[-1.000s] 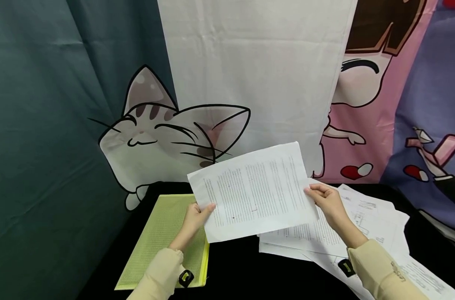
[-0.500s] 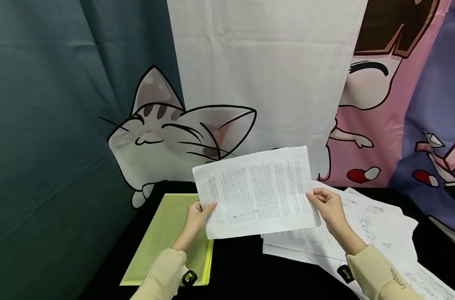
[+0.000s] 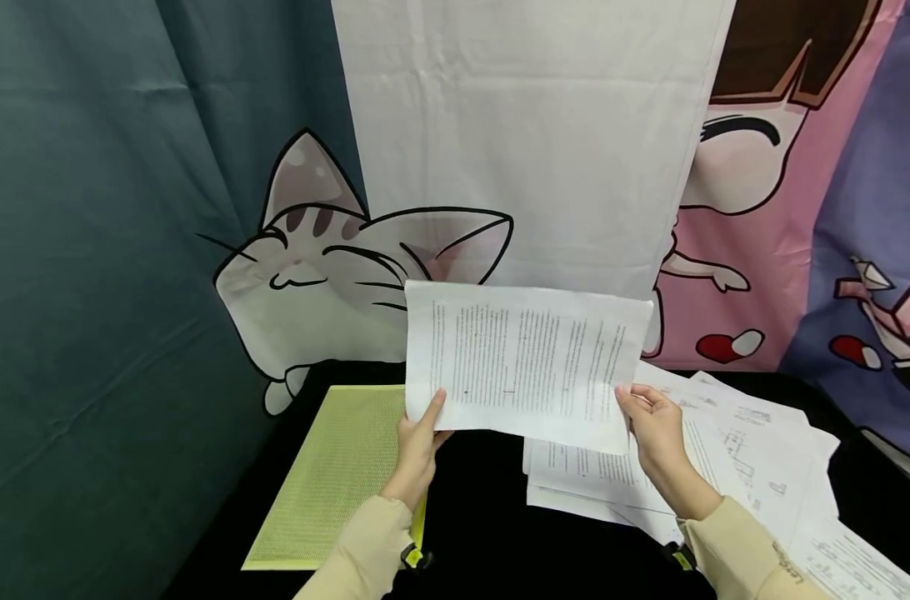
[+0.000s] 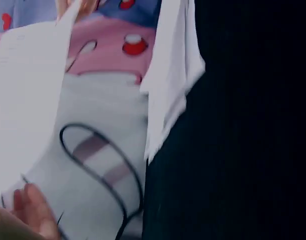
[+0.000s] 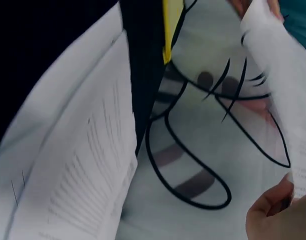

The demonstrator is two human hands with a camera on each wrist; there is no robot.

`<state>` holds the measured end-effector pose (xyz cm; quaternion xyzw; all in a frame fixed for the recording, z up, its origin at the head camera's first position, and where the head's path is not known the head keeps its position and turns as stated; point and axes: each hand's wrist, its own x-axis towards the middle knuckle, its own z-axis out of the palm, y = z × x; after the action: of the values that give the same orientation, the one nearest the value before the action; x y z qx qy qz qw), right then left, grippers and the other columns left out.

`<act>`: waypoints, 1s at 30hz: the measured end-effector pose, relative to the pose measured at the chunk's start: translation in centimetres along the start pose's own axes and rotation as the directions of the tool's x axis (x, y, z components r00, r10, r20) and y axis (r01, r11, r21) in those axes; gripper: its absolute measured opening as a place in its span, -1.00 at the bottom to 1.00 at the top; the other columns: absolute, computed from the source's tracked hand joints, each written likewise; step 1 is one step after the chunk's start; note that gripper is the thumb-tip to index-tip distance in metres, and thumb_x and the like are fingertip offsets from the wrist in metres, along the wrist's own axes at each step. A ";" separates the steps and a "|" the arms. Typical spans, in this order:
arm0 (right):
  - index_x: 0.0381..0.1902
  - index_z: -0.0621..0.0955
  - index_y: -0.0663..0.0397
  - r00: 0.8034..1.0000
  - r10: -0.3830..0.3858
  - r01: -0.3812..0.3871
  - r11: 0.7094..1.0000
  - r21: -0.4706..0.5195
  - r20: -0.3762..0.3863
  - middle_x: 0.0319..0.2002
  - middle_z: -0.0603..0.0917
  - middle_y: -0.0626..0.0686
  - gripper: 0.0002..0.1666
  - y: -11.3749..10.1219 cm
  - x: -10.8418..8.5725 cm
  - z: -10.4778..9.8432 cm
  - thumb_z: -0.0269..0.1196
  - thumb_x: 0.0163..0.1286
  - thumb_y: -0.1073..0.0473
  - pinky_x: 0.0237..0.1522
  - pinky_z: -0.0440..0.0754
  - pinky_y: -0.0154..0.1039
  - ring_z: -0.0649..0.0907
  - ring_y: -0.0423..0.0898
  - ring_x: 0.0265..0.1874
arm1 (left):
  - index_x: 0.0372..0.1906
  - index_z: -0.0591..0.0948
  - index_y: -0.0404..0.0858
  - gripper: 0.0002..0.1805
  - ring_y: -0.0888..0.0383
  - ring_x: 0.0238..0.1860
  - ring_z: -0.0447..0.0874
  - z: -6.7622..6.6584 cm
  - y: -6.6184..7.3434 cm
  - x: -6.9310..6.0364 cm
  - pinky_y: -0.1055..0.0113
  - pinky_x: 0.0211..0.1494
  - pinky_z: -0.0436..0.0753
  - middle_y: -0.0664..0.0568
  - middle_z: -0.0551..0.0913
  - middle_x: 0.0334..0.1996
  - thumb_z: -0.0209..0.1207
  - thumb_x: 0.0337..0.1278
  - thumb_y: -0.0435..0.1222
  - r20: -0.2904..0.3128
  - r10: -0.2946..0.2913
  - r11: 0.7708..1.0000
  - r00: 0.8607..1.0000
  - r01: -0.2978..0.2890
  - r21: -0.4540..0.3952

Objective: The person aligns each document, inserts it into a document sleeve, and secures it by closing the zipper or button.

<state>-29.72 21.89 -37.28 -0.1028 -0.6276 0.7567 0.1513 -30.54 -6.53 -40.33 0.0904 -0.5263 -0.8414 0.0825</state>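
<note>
A printed sheet of paper [image 3: 530,358] is held up between both hands above the dark table, its text running sideways to the head view. My left hand [image 3: 417,454] pinches its lower left corner, thumb in front and fingers behind. At the lower right edge my right hand [image 3: 659,429] pinches the paper between thumb and fingers. The right wrist view shows the right hand [image 5: 273,212] at the sheet's edge. In the left wrist view the left hand [image 4: 35,215] is blurred near the bottom corner, below the pale sheet [image 4: 28,95].
A yellow-green mesh zip folder [image 3: 327,483] lies on the black table [image 3: 500,533] to the left. Several loose printed papers [image 3: 770,467] are spread in an overlapping pile on the right, partly behind the right arm. A cartoon-printed curtain [image 3: 537,150] hangs behind the table.
The left hand has moved right and turned more upright. The sheet has swung so its left side rises and its right side dips. The right hand keeps its hold, slightly lower.
</note>
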 end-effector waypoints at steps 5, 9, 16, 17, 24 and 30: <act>-0.46 0.48 -0.07 0.999 0.038 -0.038 0.996 0.081 0.006 -0.68 0.61 -0.32 -0.80 0.0 -0.9 0.5 0.15 0.35 0.30 -0.66 0.39 -0.57 0.48 -0.45 -0.69 | 0.06 0.43 -0.23 -0.49 0.33 -0.25 0.67 1.8 -0.6 -0.5 0.44 -0.08 0.58 0.26 0.70 -0.31 0.23 0.13 -0.02 -0.092 0.012 0.974 0.996 -0.032 -0.225; -0.38 0.44 -0.03 0.998 0.066 -0.067 0.997 0.047 0.015 -0.67 0.60 -0.33 -0.87 0.2 -1.7 0.9 0.14 0.38 0.27 -0.66 0.37 -0.56 0.47 -0.45 -0.70 | 0.08 0.42 -0.19 -0.50 0.34 -0.23 0.67 2.9 -1.0 -1.0 0.45 -0.04 0.59 0.28 0.70 -0.30 0.23 0.13 -0.02 -0.078 -0.031 0.954 0.996 0.006 -0.300; -0.35 0.41 0.00 0.994 0.105 -0.106 0.990 0.088 0.019 -0.66 0.59 -0.33 -0.87 0.9 -2.7 1.7 0.13 0.38 0.29 -0.61 0.44 -0.58 0.50 -0.46 -0.67 | 0.02 0.47 -0.09 -0.52 0.29 -0.26 0.71 6.3 -1.7 -2.5 0.39 -0.08 0.66 0.26 0.71 -0.30 0.31 0.02 -0.04 -0.097 -0.090 0.935 0.991 0.050 -0.350; -0.35 0.40 0.01 0.994 0.107 -0.109 0.989 0.099 0.019 -0.66 0.59 -0.33 -0.87 1.0 -2.8 1.8 0.13 0.38 0.29 -0.60 0.45 -0.58 0.50 -0.46 -0.66 | 0.02 0.47 -0.09 -0.53 0.28 -0.26 0.71 6.8 -1.8 -2.8 0.38 -0.08 0.66 0.26 0.71 -0.30 0.31 0.03 -0.04 -0.098 -0.088 0.935 0.991 0.048 -0.352; -0.28 0.38 0.06 0.993 0.110 -0.117 0.976 0.182 0.049 -0.61 0.61 -0.30 -0.91 1.5 -3.8 2.3 0.10 0.39 0.30 -0.50 0.52 -0.59 0.55 -0.45 -0.58 | 0.13 0.40 -0.11 -0.62 0.26 -0.12 0.68 8.5 -1.8 -4.2 0.28 0.11 0.61 0.23 0.67 -0.16 0.15 0.24 -0.22 -0.015 -0.052 0.922 0.999 0.042 -0.385; -0.25 0.35 0.08 0.993 0.038 -0.057 0.983 0.177 0.108 -0.59 0.62 -0.27 -0.87 2.4 -4.4 2.0 0.10 0.39 0.34 -0.43 0.55 -0.58 0.55 -0.43 -0.56 | 0.17 0.36 -0.12 -0.63 0.25 -0.06 0.64 8.0 -1.4 -3.7 0.26 0.18 0.57 0.21 0.64 -0.11 0.07 0.30 -0.29 0.033 -0.031 0.920 0.999 0.042 -0.390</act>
<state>-26.51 18.08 -39.36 -0.0640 -0.5611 0.8181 0.1090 -28.89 1.93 -37.89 0.0711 -0.3473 -0.9319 0.0763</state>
